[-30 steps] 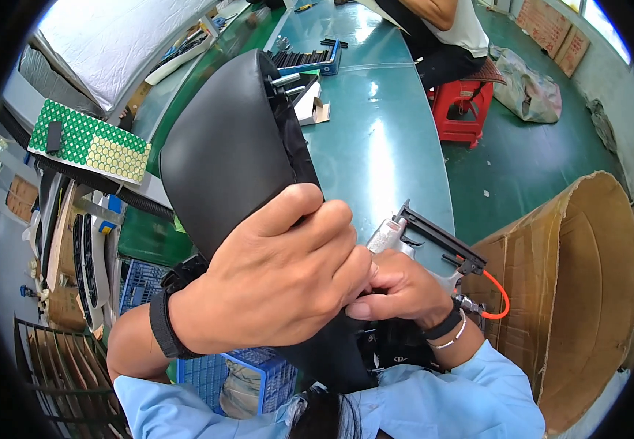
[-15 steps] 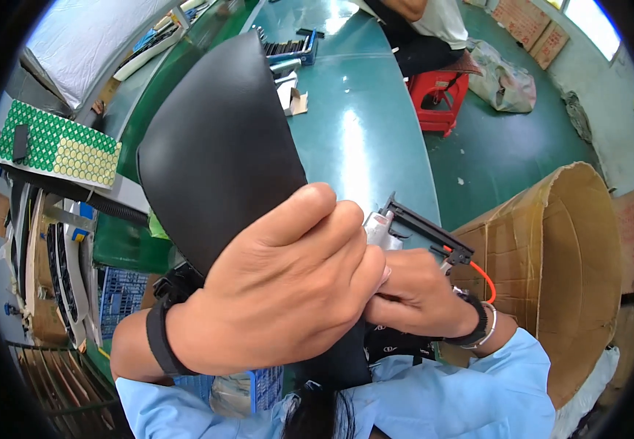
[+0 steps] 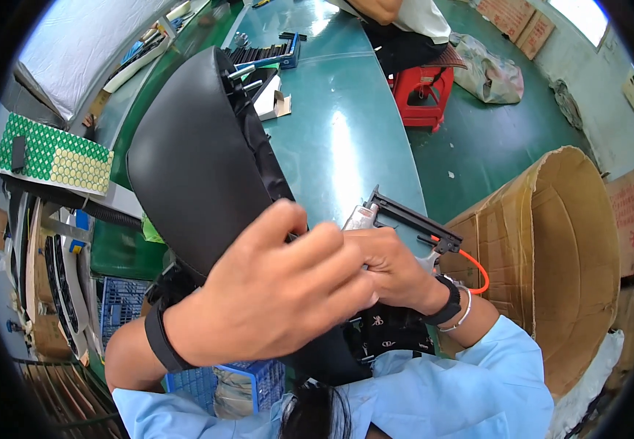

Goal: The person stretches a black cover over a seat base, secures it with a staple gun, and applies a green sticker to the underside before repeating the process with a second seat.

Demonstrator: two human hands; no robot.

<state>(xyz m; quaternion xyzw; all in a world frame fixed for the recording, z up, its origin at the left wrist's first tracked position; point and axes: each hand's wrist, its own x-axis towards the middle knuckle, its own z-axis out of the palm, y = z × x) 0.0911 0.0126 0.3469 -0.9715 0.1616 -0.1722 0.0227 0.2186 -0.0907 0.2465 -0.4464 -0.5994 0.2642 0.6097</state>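
Observation:
A large black padded seat-like piece (image 3: 192, 161) stands tilted over the green table (image 3: 339, 139), its underside with clips facing right. My left hand (image 3: 280, 293) presses on its lower edge, fingers spread over the black cover. My right hand (image 3: 394, 267) grips a silver and black pneumatic staple gun (image 3: 404, 219) with an orange air hose (image 3: 474, 267), its nose against the seat's edge just behind my left fingers. The contact point is hidden by my left hand.
A big open cardboard box (image 3: 558, 256) stands to the right on the green floor. A red stool (image 3: 423, 91) and another person's seated body are at the table's far side. A blue crate (image 3: 244, 384) sits below, a green dotted sheet (image 3: 50, 154) at left.
The seat piece has swung left and more upright. My left hand's fingers have spread further over its edge, while the staple gun stays at the same spot.

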